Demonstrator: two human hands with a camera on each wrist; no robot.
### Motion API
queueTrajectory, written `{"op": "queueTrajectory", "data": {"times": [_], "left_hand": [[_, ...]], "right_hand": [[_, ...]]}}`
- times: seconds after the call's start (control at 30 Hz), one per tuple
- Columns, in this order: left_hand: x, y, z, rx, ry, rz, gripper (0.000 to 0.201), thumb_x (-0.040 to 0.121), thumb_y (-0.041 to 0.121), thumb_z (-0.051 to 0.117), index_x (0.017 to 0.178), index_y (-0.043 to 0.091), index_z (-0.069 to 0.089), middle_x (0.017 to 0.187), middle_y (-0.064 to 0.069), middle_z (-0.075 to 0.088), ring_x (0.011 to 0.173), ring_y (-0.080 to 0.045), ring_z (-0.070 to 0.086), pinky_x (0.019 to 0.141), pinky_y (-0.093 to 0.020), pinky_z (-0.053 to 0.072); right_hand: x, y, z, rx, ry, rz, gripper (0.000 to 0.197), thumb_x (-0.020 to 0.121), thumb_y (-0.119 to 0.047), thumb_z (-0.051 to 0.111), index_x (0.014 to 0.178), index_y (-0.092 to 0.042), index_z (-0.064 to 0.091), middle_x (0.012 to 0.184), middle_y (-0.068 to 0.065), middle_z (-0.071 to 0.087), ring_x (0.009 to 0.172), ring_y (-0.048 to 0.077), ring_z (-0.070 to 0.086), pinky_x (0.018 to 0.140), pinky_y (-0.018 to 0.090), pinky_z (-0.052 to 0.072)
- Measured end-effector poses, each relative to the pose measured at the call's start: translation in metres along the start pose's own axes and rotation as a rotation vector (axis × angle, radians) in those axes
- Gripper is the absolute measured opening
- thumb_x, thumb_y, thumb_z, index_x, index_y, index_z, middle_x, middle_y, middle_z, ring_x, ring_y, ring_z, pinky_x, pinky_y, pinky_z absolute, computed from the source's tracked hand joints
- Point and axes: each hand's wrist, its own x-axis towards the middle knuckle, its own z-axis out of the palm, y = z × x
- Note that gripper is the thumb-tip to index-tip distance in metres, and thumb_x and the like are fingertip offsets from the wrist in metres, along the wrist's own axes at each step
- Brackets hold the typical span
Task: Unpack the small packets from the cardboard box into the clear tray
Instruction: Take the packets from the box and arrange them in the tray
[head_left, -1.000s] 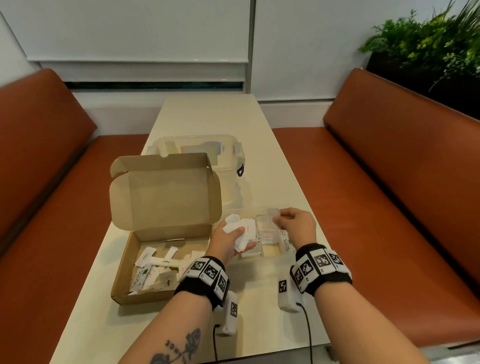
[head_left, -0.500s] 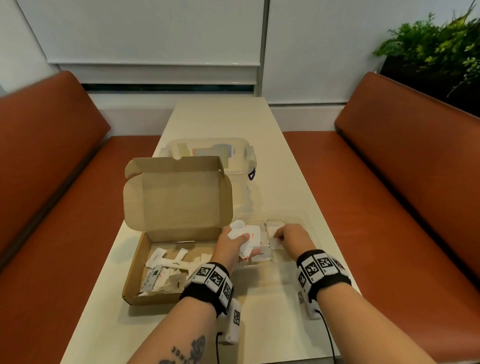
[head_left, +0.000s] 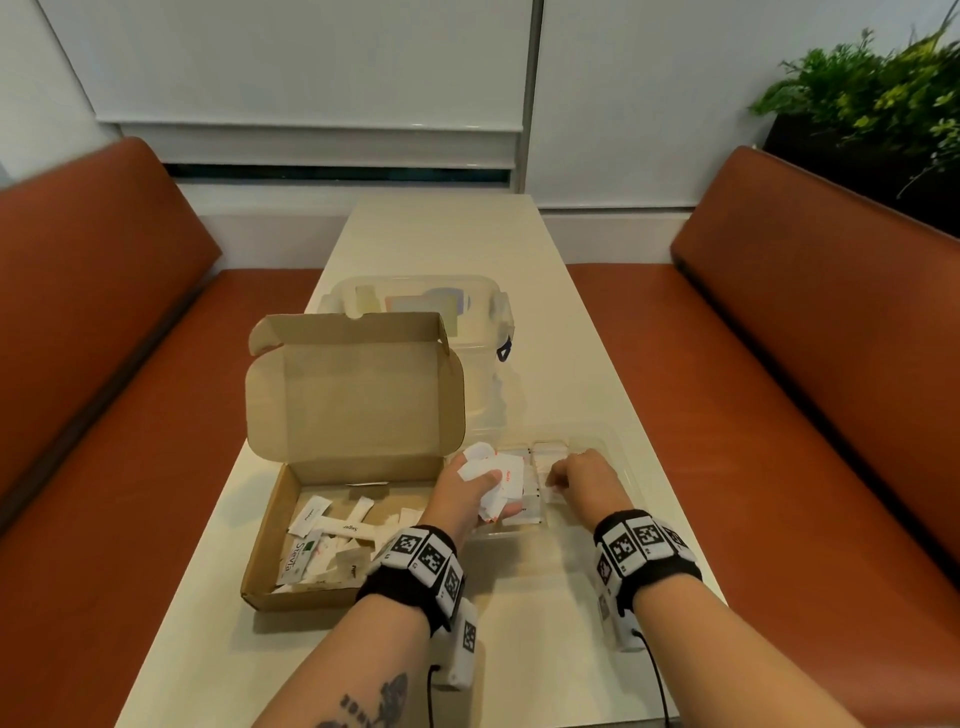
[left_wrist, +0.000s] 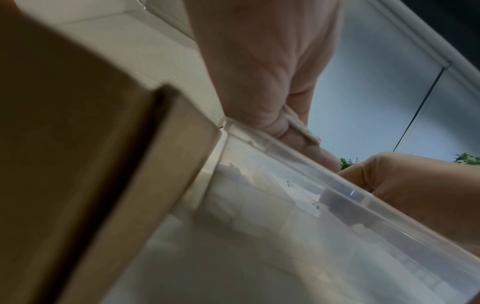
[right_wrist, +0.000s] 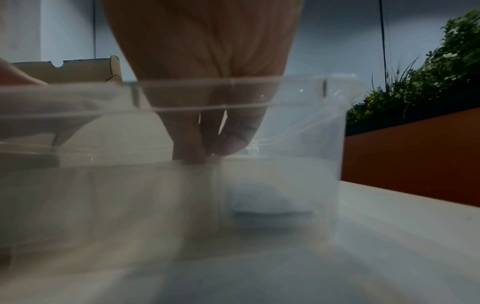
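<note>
Head view: left hand over the left end of the clear tray, fingers curled round a bunch of white packets. Right hand inside the tray, fingers bent down onto packets lying there; whether pinching one, cannot tell. Cardboard box open, lid upright, near the counter's left edge, just left of the tray, more packets loose inside. Lidded plastic tub behind the box.

Left wrist view: fingers clamped on a thin white packet edge above the tray rim; box wall alongside.

Right wrist view: fingertips pressed together, pointing down inside the tray wall; a white packet on the tray floor. Blurred.
</note>
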Motion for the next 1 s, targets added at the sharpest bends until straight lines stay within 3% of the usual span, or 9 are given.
{"op": "queueTrajectory", "data": {"times": [0.17,0.43,0.63,0.77,1.0], "left_hand": [[-0.002,0.000,0.001,0.008,0.006,0.002,0.028,0.091,-0.009,0.052,0.099,0.018,0.055,0.114,-0.015,0.050,0.096,-0.035,0.057,0.053,-0.036,0.059],[-0.003,-0.001,0.002,0.031,0.026,0.008,0.032,0.091,-0.008,0.052,0.115,0.014,0.052,0.112,-0.014,0.052,0.090,-0.031,0.060,0.056,-0.037,0.060],[-0.002,-0.001,0.002,0.030,0.018,-0.001,0.029,0.091,-0.009,0.052,0.107,0.016,0.054,0.111,-0.014,0.052,0.090,-0.031,0.059,0.057,-0.040,0.060],[-0.003,-0.001,0.002,0.049,0.004,-0.006,0.030,0.091,-0.008,0.052,0.102,0.020,0.056,0.111,-0.013,0.054,0.085,-0.029,0.063,0.064,-0.045,0.059],[-0.004,-0.001,0.002,0.072,-0.011,-0.001,0.030,0.092,-0.008,0.051,0.102,0.020,0.057,0.113,-0.013,0.053,0.087,-0.030,0.062,0.061,-0.043,0.060]], "right_hand": [[-0.010,0.001,0.004,0.099,0.119,0.041,0.021,0.081,0.007,0.052,0.097,-0.007,0.057,0.099,0.008,0.053,0.091,0.022,0.050,0.074,0.026,0.039],[-0.006,0.001,0.006,0.085,0.074,0.039,0.018,0.084,0.003,0.052,0.097,-0.007,0.059,0.100,0.008,0.053,0.086,0.017,0.044,0.070,0.020,0.033],[0.001,-0.003,0.004,-0.027,0.001,0.004,0.022,0.086,0.005,0.043,0.101,-0.005,0.057,0.106,0.012,0.052,0.095,0.025,0.051,0.077,0.026,0.041],[0.004,-0.004,0.003,-0.072,-0.010,0.011,0.025,0.089,0.005,0.039,0.103,-0.005,0.057,0.109,0.012,0.052,0.099,0.025,0.051,0.079,0.028,0.041],[0.003,-0.006,0.002,-0.050,-0.008,0.024,0.022,0.087,0.004,0.040,0.099,-0.004,0.058,0.106,0.013,0.052,0.089,0.022,0.049,0.076,0.026,0.041]]}}
